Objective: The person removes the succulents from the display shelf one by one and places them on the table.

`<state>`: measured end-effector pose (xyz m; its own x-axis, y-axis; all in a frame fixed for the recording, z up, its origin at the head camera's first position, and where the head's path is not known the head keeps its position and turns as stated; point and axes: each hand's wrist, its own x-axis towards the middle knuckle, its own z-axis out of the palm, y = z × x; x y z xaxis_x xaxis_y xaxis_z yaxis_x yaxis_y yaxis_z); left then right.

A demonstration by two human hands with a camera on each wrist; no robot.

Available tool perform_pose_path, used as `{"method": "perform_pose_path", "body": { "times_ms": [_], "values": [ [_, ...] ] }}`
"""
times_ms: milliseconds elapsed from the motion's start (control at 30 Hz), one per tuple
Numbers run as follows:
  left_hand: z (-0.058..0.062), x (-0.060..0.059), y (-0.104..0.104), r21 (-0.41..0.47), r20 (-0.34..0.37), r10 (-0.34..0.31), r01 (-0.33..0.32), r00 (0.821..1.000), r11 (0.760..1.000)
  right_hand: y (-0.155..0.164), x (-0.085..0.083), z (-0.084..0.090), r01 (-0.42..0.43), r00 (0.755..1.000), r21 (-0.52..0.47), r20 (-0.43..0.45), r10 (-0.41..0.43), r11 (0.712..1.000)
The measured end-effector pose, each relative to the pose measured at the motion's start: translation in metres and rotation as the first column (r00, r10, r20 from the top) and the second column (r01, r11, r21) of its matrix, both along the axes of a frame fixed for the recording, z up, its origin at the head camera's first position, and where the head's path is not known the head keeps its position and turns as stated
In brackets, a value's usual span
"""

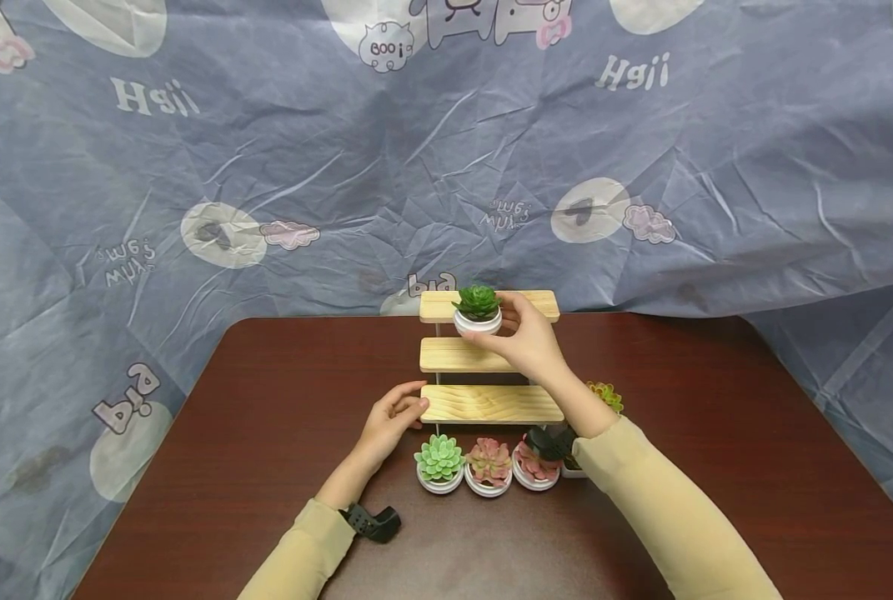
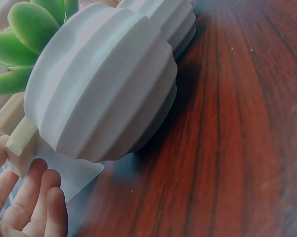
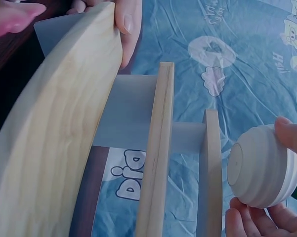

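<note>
A three-tier wooden plant stand [image 1: 491, 404] with pale boards and translucent side supports stands at the table's far side. My left hand [image 1: 386, 425] grips the left end of its lowest board, thumb and fingers around the board end [image 2: 21, 148] in the left wrist view. My right hand [image 1: 529, 337] holds a dark green potted succulent [image 1: 478, 310] by its white ribbed pot [image 3: 259, 165], upright in front of the top board [image 1: 434, 308]. In the right wrist view, the pot's underside is apart from the boards.
In front of the stand sit a light green succulent [image 1: 440, 460], a pinkish one [image 1: 489, 462] and a red one [image 1: 536, 462], all in white pots. A yellow-green plant [image 1: 605, 396] is partly hidden behind the right forearm. A blue printed cloth [image 1: 386, 167] hangs behind the brown table [image 1: 296, 375].
</note>
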<state>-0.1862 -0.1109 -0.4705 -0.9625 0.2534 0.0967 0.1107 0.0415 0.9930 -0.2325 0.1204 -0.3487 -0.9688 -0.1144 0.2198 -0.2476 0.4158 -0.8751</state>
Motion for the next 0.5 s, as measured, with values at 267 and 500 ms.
{"method": "perform_pose_path", "body": {
  "times_ms": [267,500],
  "values": [
    [0.003,0.002,0.000,-0.015,-0.006,-0.003,0.003,1.000,1.000,0.012,0.010,-0.004,-0.004,1.000,-0.019,-0.017,0.004,1.000],
    [0.003,0.001,0.000,-0.012,-0.006,-0.003,0.003,1.000,1.000,0.027,0.020,-0.010,0.015,1.000,-0.015,-0.009,-0.015,1.000]
  ]
}}
